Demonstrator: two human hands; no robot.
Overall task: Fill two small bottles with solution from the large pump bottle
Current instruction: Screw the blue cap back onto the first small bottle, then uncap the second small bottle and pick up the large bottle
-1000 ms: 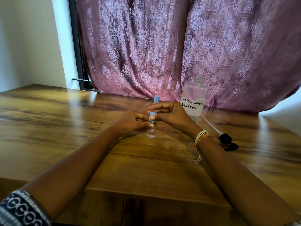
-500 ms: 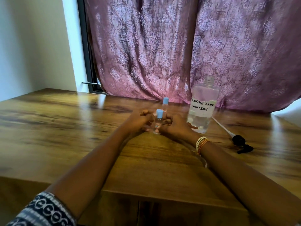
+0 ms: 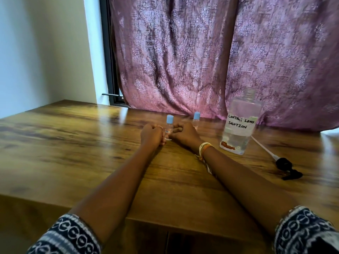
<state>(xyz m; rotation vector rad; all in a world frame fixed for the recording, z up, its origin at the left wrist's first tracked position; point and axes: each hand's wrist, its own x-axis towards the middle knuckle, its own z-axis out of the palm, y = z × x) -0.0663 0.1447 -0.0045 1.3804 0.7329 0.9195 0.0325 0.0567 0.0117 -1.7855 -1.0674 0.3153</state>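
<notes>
Small bottles: two, blue-capped, left of the big bottle (image 3: 240, 123).
My hands: left hand (image 3: 151, 133) and right hand (image 3: 184, 133) curled around one small bottle (image 3: 169, 126); other small bottle (image 3: 196, 119) free.
Pump: one, right of it.

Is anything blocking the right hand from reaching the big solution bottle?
Nothing visible. The right hand lies on the table; bare wood separates it from the large bottle. The capped small bottle stands behind the hand, off that path.
</notes>
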